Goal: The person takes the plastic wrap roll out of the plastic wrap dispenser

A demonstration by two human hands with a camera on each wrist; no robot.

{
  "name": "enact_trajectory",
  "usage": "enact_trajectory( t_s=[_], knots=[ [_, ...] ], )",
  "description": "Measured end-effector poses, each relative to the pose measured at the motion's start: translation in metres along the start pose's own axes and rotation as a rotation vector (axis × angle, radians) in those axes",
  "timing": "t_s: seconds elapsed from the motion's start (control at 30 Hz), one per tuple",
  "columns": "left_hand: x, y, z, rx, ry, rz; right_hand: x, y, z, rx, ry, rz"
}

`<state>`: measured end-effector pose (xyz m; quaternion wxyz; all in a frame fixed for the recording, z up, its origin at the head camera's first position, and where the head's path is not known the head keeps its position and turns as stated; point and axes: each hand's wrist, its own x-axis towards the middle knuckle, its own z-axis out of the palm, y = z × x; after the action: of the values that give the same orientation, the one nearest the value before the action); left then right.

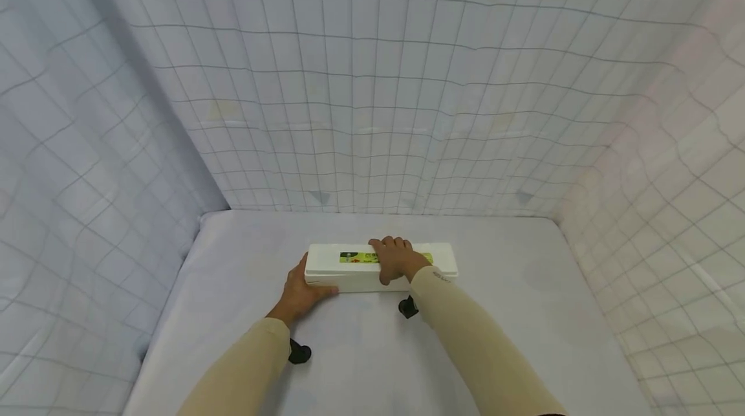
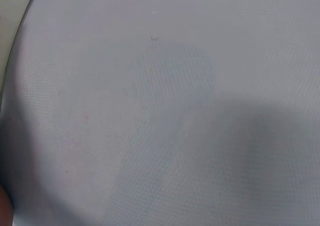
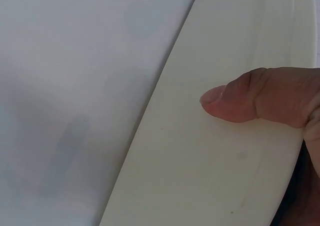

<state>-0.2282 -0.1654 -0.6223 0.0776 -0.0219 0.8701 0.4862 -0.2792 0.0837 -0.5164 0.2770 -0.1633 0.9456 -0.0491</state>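
Observation:
A long white lidded box with a green and yellow label on top lies crosswise on the white-covered table. My left hand grips its left end, thumb along the front side and fingers round the end, partly hidden. Across the lid, right of the middle, lies my right hand; its fingers reach the back edge and its thumb presses the front side. The right wrist view shows that thumb against the box's white side. Only an edge of the box enters the left wrist view.
White cloth walls with a dark grid close in the table at the back and both sides. Black wrist-camera mounts stick out under the left sleeve and the right sleeve.

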Motion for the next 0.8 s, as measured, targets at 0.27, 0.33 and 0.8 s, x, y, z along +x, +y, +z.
enact_trajectory(
  t_s=[0.27,0.33,0.8],
  knots=[
    [-0.0022,0.0001,0.0002,0.019,0.001,-0.025,-0.0047,0.0001,0.0001,0.006,0.024,-0.015],
    [-0.0031,-0.0005,-0.0003,0.016,0.010,-0.031,-0.0033,0.0001,0.0003,0.001,0.023,-0.018],
    [-0.0039,-0.0041,0.0019,0.016,0.049,0.006,0.0016,0.0046,-0.0074,0.004,-0.012,-0.038]
  ],
)
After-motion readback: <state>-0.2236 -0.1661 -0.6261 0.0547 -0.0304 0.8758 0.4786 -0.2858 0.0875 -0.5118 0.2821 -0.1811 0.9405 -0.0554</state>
